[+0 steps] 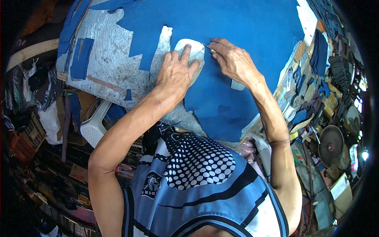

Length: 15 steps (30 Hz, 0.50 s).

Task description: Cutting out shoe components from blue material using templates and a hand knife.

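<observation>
A large blue sheet (244, 23) of leather-like material with ragged cut edges covers much of the table. On its left part lies a pale, round-ended template (200, 51). My left hand (176, 69) presses down on this template with its fingers spread. Close to the template's right edge, my right hand (237, 59) grips a small knife (212, 50). Its thin point reaches the template's upper right edge, and a brass-coloured bit shows by the fingers; my hand hides the rest. A small grey piece (237, 85) shows under my right wrist.
The worn grey tabletop (106, 43) shows at left, with blue offcuts (82, 59) on it. Scraps and tools crowd the right side around a round dark disc (331, 145). A white plastic stool (94, 125) stands below the table's left edge, near an orange crate (23, 147).
</observation>
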{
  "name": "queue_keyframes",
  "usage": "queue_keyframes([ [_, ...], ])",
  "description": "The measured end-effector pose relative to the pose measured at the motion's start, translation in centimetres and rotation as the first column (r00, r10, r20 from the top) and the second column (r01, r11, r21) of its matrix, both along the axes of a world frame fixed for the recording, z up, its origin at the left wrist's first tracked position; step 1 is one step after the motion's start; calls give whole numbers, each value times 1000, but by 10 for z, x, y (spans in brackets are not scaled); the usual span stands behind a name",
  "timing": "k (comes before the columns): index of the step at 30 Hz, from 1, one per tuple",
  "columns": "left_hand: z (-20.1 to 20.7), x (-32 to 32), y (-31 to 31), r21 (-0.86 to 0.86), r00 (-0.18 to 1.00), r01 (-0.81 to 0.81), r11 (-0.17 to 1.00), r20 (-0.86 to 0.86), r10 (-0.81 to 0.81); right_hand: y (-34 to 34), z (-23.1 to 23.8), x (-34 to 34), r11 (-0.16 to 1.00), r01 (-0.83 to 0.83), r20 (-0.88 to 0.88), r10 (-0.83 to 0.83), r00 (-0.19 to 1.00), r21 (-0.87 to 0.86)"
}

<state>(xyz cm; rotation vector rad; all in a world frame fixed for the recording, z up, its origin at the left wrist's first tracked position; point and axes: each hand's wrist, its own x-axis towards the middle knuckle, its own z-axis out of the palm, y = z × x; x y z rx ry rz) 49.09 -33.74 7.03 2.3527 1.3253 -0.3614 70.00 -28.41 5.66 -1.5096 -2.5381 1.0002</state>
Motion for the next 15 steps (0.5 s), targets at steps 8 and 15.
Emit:
queue_keyframes([
  [8, -2, -1, 0, 27, 1000, 13, 1000, 9, -13, -9, -3, 6, 999, 26, -73, -29, 997, -32],
  [15, -5, -3, -2, 85, 987, 150, 985, -67, -145, -26, 5, -8, 981, 190, 1, -190, 982, -51],
])
